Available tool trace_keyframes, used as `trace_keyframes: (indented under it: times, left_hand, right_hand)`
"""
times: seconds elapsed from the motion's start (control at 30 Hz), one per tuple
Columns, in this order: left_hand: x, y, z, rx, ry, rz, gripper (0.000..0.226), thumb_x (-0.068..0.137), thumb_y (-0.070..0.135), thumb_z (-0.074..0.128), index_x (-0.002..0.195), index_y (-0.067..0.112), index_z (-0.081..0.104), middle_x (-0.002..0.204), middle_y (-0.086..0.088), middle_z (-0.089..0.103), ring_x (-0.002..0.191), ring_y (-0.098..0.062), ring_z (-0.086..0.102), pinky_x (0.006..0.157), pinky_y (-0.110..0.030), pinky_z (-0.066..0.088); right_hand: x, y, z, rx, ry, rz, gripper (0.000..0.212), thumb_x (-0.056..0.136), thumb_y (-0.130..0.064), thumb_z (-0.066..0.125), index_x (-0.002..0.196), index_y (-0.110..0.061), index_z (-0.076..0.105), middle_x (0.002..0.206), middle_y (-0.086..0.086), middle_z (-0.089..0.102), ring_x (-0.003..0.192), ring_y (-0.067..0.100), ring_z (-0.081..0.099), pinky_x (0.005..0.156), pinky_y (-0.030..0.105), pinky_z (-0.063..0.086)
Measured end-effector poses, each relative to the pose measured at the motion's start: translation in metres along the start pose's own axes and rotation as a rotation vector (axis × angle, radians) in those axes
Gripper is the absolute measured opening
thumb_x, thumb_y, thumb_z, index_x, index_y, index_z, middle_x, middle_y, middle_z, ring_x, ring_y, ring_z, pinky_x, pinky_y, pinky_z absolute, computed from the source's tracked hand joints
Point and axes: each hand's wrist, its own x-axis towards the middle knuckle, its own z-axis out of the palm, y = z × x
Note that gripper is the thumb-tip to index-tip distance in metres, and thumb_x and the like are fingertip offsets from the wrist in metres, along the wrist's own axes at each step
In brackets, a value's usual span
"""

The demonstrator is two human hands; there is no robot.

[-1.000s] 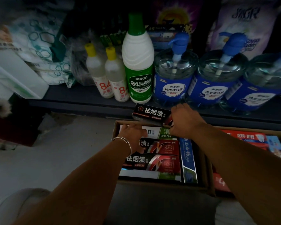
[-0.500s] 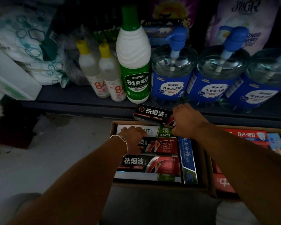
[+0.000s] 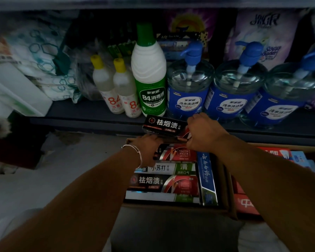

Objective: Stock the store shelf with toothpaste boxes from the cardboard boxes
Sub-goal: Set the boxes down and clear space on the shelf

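We hold a long black toothpaste box with white Chinese lettering [image 3: 165,125] in our right hand [image 3: 205,132], fingers curled round its right end, so that the box lies level just above the front edge of the dark shelf board [image 3: 91,113] and just in front of the tall white bottle with a green cap and green label [image 3: 149,73]. Our left hand [image 3: 147,150], a thin silver bangle [image 3: 135,151] on its wrist, reaches into the open brown cardboard box [image 3: 227,188] below the shelf; its fingers lie on the far end of a black-and-red toothpaste box [image 3: 176,153] in the top row, but we cannot tell whether they grip it or only touch it. Nearer to us in that carton lie a white-and-green toothpaste box [image 3: 171,168], another black-and-red toothpaste box [image 3: 164,183] and, along the right wall, a blue toothpaste box standing on edge [image 3: 206,177]. A second carton of red and light blue toothpaste boxes [image 3: 273,153] sits just to the right, partly hidden by our right forearm. On the shelf, two small white bottles with yellow caps [image 3: 115,88] stand left of the green-capped bottle, and three clear pump jugs with blue labels [image 3: 235,91] stand to its right. Soft white packs printed with teal hexagons [image 3: 42,57] fill the left end of the shelf.
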Motion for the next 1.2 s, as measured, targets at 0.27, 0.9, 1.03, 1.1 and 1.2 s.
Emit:
trace_keyframes:
  times: [0.27, 0.9, 1.03, 1.1, 1.2]
  left_hand:
    - [-0.043, -0.002, -0.065, 0.075, 0.116, 0.044, 0.073, 0.076, 0.029, 0.070, 0.140, 0.019, 0.037, 0.137, -0.004, 0.042, 0.124, -0.021, 0.041, 0.103, -0.033, 0.038]
    - [-0.162, 0.016, -0.230, 0.090, 0.362, 0.000, 0.061, 0.072, 0.019, 0.073, 0.128, 0.020, 0.050, 0.124, 0.001, 0.050, 0.116, -0.016, 0.047, 0.098, -0.032, 0.043]
    - [-0.179, 0.017, -0.258, 0.114, 0.409, -0.024, 0.062, 0.072, 0.020, 0.074, 0.128, 0.022, 0.049, 0.122, 0.003, 0.050, 0.114, -0.014, 0.047, 0.098, -0.031, 0.044]
    - [-0.184, 0.016, -0.271, 0.125, 0.440, -0.029, 0.061, 0.073, 0.022, 0.074, 0.128, 0.022, 0.049, 0.122, 0.003, 0.051, 0.114, -0.014, 0.047, 0.098, -0.028, 0.043]
    - [-0.187, 0.009, -0.290, 0.107, 0.491, -0.022, 0.061, 0.072, 0.021, 0.074, 0.127, 0.024, 0.050, 0.119, 0.004, 0.051, 0.112, -0.012, 0.047, 0.098, -0.029, 0.043]
  right_hand:
    - [-0.030, -0.009, -0.060, -0.039, 0.165, -0.040, 0.050, 0.077, -0.036, 0.066, 0.117, -0.010, 0.051, 0.117, 0.009, 0.051, 0.114, 0.024, 0.044, 0.087, 0.039, 0.049]
    - [-0.122, -0.019, -0.225, -0.080, 0.534, -0.101, 0.047, 0.075, -0.039, 0.066, 0.112, -0.012, 0.057, 0.110, 0.005, 0.055, 0.105, 0.021, 0.051, 0.076, 0.031, 0.045]
    - [-0.131, -0.021, -0.253, -0.082, 0.580, -0.103, 0.044, 0.074, -0.039, 0.066, 0.109, -0.014, 0.058, 0.106, 0.003, 0.055, 0.101, 0.020, 0.051, 0.073, 0.029, 0.042]
    - [-0.133, -0.020, -0.266, -0.076, 0.602, -0.100, 0.042, 0.074, -0.038, 0.067, 0.107, -0.014, 0.058, 0.104, 0.003, 0.055, 0.094, 0.018, 0.050, 0.072, 0.029, 0.044]
    - [-0.128, -0.019, -0.283, -0.085, 0.621, -0.088, 0.039, 0.075, -0.038, 0.066, 0.105, -0.015, 0.058, 0.105, 0.003, 0.056, 0.092, 0.018, 0.050, 0.072, 0.030, 0.045]
